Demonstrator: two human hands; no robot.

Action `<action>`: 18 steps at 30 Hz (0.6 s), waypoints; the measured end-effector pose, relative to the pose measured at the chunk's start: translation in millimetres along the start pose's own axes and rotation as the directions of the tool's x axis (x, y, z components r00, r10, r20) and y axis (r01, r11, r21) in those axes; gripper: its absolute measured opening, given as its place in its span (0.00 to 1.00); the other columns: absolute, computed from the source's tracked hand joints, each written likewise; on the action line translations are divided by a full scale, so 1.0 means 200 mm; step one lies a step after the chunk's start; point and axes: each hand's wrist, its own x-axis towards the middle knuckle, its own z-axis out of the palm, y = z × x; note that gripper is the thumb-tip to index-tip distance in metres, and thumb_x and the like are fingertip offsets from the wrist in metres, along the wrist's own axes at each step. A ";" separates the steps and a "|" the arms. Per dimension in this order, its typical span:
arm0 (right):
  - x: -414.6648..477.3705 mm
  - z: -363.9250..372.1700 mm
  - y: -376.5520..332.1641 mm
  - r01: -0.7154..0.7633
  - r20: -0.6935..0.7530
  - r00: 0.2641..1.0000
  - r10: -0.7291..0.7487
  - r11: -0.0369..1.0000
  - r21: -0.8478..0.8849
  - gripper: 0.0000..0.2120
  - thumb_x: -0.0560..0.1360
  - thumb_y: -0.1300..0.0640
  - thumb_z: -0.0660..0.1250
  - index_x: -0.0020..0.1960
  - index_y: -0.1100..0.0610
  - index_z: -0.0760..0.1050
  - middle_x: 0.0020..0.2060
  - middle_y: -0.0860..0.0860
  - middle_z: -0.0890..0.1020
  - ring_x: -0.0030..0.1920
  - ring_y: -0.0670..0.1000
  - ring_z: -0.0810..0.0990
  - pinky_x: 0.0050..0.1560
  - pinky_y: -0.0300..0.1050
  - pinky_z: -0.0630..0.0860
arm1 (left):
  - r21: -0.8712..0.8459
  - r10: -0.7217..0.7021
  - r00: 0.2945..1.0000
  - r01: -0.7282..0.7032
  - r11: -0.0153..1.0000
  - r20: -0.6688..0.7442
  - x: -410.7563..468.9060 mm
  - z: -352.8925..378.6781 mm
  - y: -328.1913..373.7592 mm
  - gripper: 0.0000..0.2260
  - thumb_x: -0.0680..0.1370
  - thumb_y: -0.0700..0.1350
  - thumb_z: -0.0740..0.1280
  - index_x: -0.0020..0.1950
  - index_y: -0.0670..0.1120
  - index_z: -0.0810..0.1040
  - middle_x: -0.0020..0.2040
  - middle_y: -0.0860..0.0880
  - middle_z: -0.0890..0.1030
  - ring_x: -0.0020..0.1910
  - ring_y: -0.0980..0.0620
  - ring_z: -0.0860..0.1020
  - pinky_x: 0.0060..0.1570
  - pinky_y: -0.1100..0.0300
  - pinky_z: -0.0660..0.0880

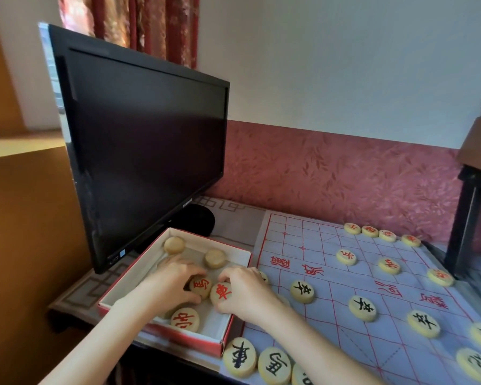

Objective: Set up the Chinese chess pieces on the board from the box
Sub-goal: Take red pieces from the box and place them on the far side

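Red chariot piece: face up in the box, pinched at its rim by the right hand, touching the red horse piece on its left.
Red horse piece: also face up in the box, the left hand's fingers curled round it.
Right hand: closed on the red chariot piece; this is the hand nearer the board.
Left hand: gripping the red horse piece, deeper in the box, further from the board.
Key relation: the empty red points lie to the right and away from both hands, up toward the far edge of the board.
Box: red-walled, on the bench just left of the board; a red cannon piece sits near its front wall, two face-down pieces toward the back.
Board: black soldiers in a diagonal run mid-board, black back-rank pieces along the near edge, a row of red pieces at the far edge.
Judgement: a lift, then a carry rightward, right hand first, looks the natural call.
Monitor: dark, close behind the box.
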 end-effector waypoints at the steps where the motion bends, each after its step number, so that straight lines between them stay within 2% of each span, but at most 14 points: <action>1: 0.00 -0.01 0.01 0.010 -0.026 1.000 -0.010 1.000 0.029 0.25 0.68 0.54 0.70 0.64 0.54 0.72 0.61 0.52 0.75 0.62 0.56 0.70 0.56 0.45 0.69 | -0.017 0.001 1.000 0.000 1.000 0.009 0.00 0.01 0.00 0.26 0.70 0.55 0.70 0.67 0.57 0.69 0.65 0.54 0.72 0.64 0.53 0.67 0.65 0.58 0.65; 4: 0.01 -0.05 0.03 0.039 -0.119 0.993 -0.016 0.980 0.193 0.22 0.68 0.53 0.71 0.61 0.53 0.74 0.58 0.49 0.75 0.59 0.50 0.73 0.58 0.45 0.72 | -0.100 -0.024 1.000 0.022 0.995 -0.019 0.02 0.01 0.01 0.26 0.68 0.55 0.72 0.65 0.57 0.71 0.63 0.54 0.74 0.61 0.54 0.70 0.62 0.60 0.69; 7: 0.00 -0.13 0.08 0.053 -0.176 0.984 0.002 0.949 0.310 0.20 0.68 0.53 0.72 0.59 0.52 0.75 0.53 0.46 0.75 0.55 0.47 0.74 0.52 0.39 0.70 | -0.208 -0.038 0.995 0.018 0.978 -0.097 0.04 0.00 0.04 0.26 0.67 0.52 0.74 0.63 0.57 0.72 0.60 0.57 0.74 0.56 0.57 0.73 0.56 0.65 0.71; 10: -0.02 -0.19 0.17 0.032 -0.175 0.984 0.032 0.936 0.351 0.20 0.67 0.53 0.74 0.58 0.50 0.75 0.52 0.46 0.76 0.54 0.45 0.75 0.52 0.38 0.71 | -0.258 -0.040 0.977 -0.015 0.966 -0.209 0.06 -0.02 0.10 0.25 0.67 0.48 0.75 0.63 0.56 0.73 0.56 0.59 0.71 0.53 0.59 0.70 0.53 0.67 0.69; 12: -0.03 -0.22 0.24 0.010 -0.179 0.982 0.059 0.931 0.364 0.20 0.67 0.53 0.74 0.57 0.49 0.75 0.53 0.46 0.77 0.53 0.45 0.76 0.53 0.39 0.72 | -0.308 -0.042 0.964 -0.043 0.950 -0.263 0.08 -0.04 0.12 0.24 0.66 0.47 0.75 0.60 0.54 0.75 0.55 0.57 0.73 0.52 0.60 0.71 0.51 0.68 0.69; 15: -0.02 -0.27 0.34 -0.022 -0.181 0.978 0.103 0.916 0.401 0.21 0.67 0.56 0.75 0.58 0.50 0.75 0.54 0.47 0.77 0.54 0.46 0.76 0.55 0.40 0.74 | -0.364 -0.011 0.959 -0.097 0.926 -0.284 0.13 -0.04 0.16 0.22 0.66 0.45 0.76 0.58 0.53 0.76 0.53 0.55 0.75 0.50 0.59 0.75 0.46 0.74 0.67; 18: -0.02 -0.31 0.42 -0.035 -0.186 0.974 0.126 0.904 0.425 0.21 0.67 0.56 0.75 0.59 0.51 0.75 0.54 0.47 0.78 0.54 0.45 0.77 0.56 0.39 0.74 | -0.423 0.003 0.959 -0.128 0.897 -0.284 0.20 -0.05 0.21 0.21 0.66 0.44 0.76 0.56 0.53 0.76 0.51 0.55 0.75 0.49 0.60 0.77 0.45 0.74 0.70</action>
